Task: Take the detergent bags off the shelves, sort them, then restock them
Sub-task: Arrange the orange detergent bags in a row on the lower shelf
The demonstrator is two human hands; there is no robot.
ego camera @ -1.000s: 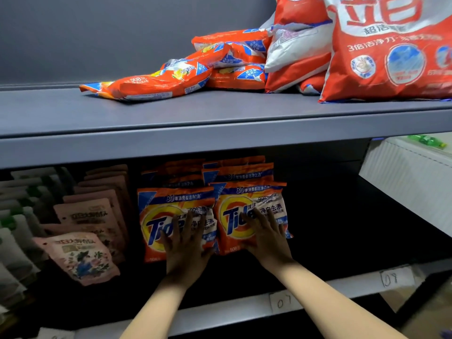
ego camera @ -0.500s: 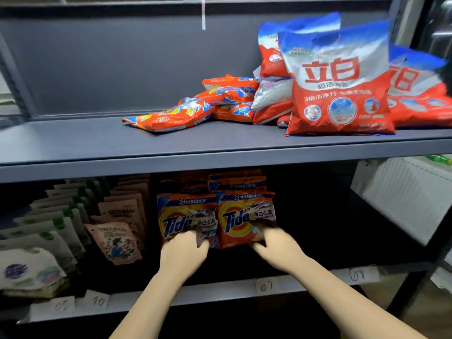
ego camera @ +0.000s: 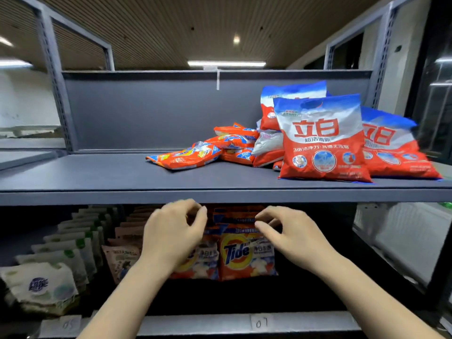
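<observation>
Orange Tide detergent bags (ego camera: pixel 244 253) stand upright in two rows on the lower shelf. My left hand (ego camera: pixel 173 236) and my right hand (ego camera: pixel 291 233) hover in front of their top edges, just under the upper shelf's front edge (ego camera: pixel 97 198). Both hands have loosely curled fingers and hold nothing. My left hand hides most of the left front Tide bag. On the upper shelf, small orange detergent bags (ego camera: pixel 183 159) lie flat in a loose pile. Large red, white and blue detergent bags (ego camera: pixel 322 140) stand to their right.
On the lower shelf, white-and-green bags (ego camera: pixel 73 248) and pink bags (ego camera: pixel 122 255) stand left of the Tide rows. A white bag with a blue logo (ego camera: pixel 39 285) lies at the front left. Paper labels 05 (ego camera: pixel 67 324) and 07 (ego camera: pixel 260 322) mark the shelf edge.
Both hands have come off the front Tide bags and risen to just below the upper shelf's edge, fingers now loosely curled. My view has tilted upward.
</observation>
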